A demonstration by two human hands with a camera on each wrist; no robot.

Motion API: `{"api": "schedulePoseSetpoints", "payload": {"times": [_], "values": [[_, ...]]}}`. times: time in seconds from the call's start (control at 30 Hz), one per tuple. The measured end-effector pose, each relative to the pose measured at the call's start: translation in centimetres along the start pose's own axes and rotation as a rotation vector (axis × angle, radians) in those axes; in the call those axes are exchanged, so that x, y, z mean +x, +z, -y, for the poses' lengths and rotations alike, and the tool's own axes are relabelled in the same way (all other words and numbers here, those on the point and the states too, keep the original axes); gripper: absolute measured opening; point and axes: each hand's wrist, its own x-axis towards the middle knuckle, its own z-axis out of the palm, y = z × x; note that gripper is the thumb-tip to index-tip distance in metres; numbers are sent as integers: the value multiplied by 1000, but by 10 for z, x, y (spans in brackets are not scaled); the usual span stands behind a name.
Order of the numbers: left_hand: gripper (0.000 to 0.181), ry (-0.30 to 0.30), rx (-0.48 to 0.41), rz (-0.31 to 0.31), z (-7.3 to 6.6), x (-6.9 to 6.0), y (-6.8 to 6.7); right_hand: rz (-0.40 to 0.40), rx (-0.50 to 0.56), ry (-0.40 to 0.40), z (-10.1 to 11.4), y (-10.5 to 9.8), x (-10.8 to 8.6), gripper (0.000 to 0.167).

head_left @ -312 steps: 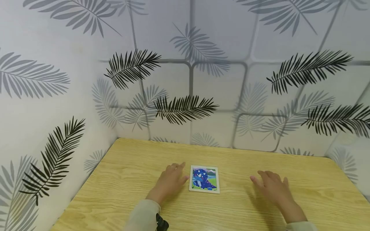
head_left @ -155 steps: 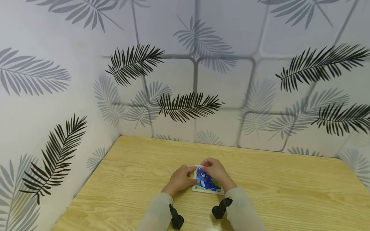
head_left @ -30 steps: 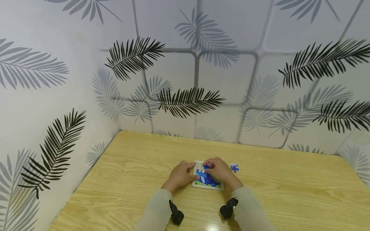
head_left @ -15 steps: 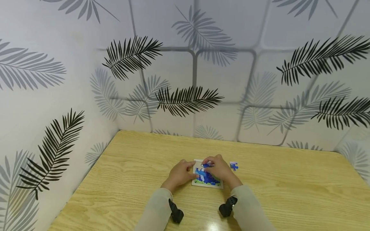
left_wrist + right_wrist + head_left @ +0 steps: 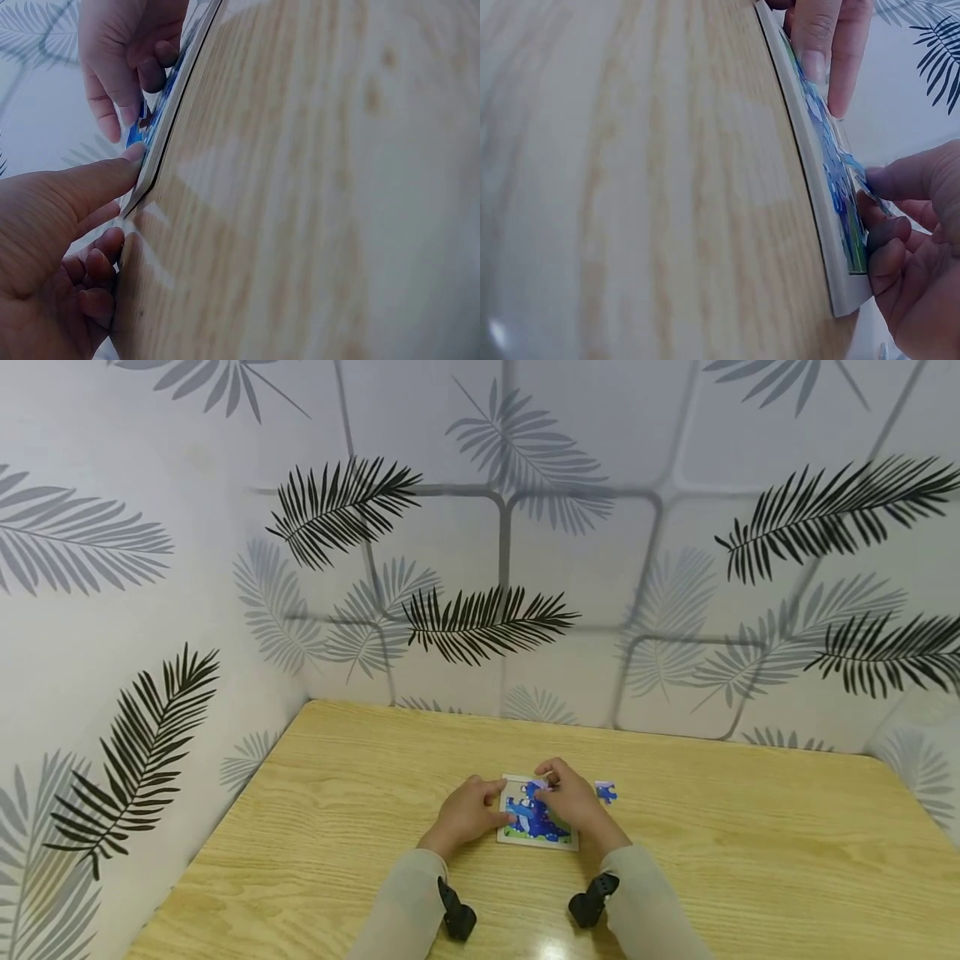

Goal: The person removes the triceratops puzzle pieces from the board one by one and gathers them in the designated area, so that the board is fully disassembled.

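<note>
A framed jigsaw puzzle [image 5: 542, 827] with a blue dinosaur picture lies on the table in the head view; bare backing shows at its upper left. My left hand [image 5: 467, 814] grips its left side, thumb on the picture and forefinger at the top left corner. At the puzzle's upper part, my right hand [image 5: 573, 797] pinches a blue puzzle piece [image 5: 135, 133] between thumb and fingers; the piece is tilted up from the tray in both wrist views. Another puzzle piece [image 5: 606, 792], blue and lilac, lies loose on the table just right of my right hand.
The wooden table [image 5: 337, 827] meets a wall [image 5: 450, 552] with a leaf pattern at its back edge. Each wrist wears a black camera mount, such as the left wrist camera [image 5: 457, 914].
Ten seconds ago the puzzle was whole and both hands were apart from it. Since then one piece has come out to the right. Just now my right hand has shifted slightly rightward, tilting another piece.
</note>
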Motion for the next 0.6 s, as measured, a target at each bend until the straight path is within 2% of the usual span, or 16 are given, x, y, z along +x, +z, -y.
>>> {"api": "schedulePoseSetpoints", "payload": {"times": [0.3, 0.6], "values": [[61, 5, -2, -3, 1, 1, 1, -59, 24, 18, -3, 1, 1, 9], [61, 8, 7, 2, 1, -1, 0, -69, 115, 19, -6, -6, 1, 10]]}}
